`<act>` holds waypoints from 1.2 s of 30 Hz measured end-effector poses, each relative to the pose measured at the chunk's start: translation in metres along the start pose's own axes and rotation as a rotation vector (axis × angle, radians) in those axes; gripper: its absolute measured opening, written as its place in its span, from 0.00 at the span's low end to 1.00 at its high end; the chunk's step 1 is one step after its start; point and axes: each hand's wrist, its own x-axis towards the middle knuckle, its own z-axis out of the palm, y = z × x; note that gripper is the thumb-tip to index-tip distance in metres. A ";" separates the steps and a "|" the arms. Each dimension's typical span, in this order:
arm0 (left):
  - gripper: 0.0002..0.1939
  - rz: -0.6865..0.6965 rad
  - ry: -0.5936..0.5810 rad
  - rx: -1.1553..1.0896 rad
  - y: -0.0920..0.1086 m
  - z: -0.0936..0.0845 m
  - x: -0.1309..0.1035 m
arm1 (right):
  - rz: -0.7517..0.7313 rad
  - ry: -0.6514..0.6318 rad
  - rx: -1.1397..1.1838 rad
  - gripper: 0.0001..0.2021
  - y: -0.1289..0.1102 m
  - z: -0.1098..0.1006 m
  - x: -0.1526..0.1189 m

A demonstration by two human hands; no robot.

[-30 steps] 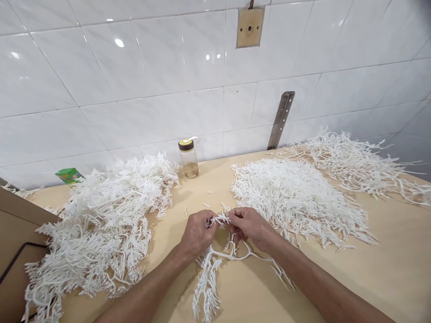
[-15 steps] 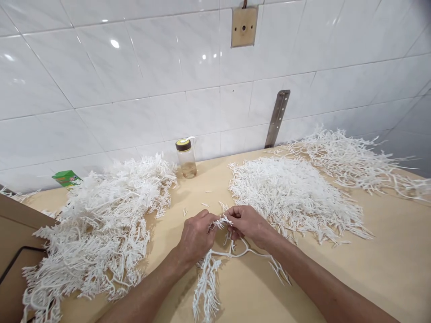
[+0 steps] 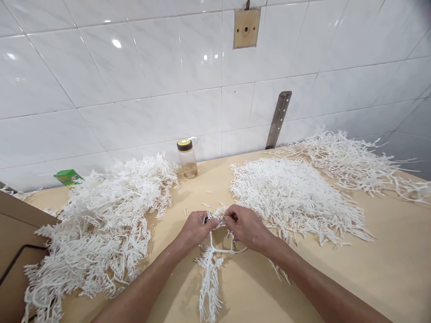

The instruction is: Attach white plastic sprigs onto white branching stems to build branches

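Between my two hands is a white artificial plant branch (image 3: 211,280), its thin stems forking into feathery tips. My left hand (image 3: 198,229) is closed, thumb and fingers pinching the branch near its upper sprigs. Close beside it, my right hand (image 3: 245,227) also pinches the branch's fine tips, fingers curled. The fingertips hide part of the sprigs. A frond of the branch hangs down toward me, and another end shows under my right forearm. A few loose white bits lie on the table just beyond my hands.
A large heap of white branches (image 3: 97,233) lies left, a flatter pile of sprigs (image 3: 289,197) right, and bare stems (image 3: 357,161) behind it. Against the tiled wall stand a lidded bottle (image 3: 187,161) and a metal bracket (image 3: 279,120). A green box (image 3: 68,176) and cardboard (image 3: 23,233) are left.
My left hand has turned, its thumb now pointing toward my right hand. The branch has shifted, and its hanging frond has moved slightly right. My right hand stays almost in place.
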 end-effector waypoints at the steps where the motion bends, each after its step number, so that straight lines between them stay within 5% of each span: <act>1: 0.15 -0.018 -0.030 -0.009 0.001 -0.001 0.000 | -0.051 0.039 -0.086 0.08 0.001 0.003 0.000; 7: 0.12 -0.037 -0.110 -0.096 0.002 -0.005 -0.002 | -0.109 0.123 -0.291 0.11 0.006 0.021 0.001; 13: 0.17 0.018 -0.141 -0.160 -0.001 -0.006 -0.004 | 0.040 0.307 -0.144 0.08 0.008 0.005 0.007; 18: 0.17 0.057 -0.060 -0.181 -0.008 -0.003 0.000 | 0.200 0.049 0.459 0.08 0.008 0.002 0.008; 25: 0.15 0.075 0.034 -0.066 -0.014 0.003 0.004 | 0.299 -0.233 0.697 0.19 0.010 0.002 0.006; 30: 0.12 0.079 0.136 0.031 -0.016 0.003 0.006 | 0.303 -0.249 0.714 0.20 0.012 0.001 0.008; 36: 0.12 0.104 0.053 -0.127 -0.009 0.006 0.003 | 0.267 -0.241 0.698 0.20 0.009 0.000 0.006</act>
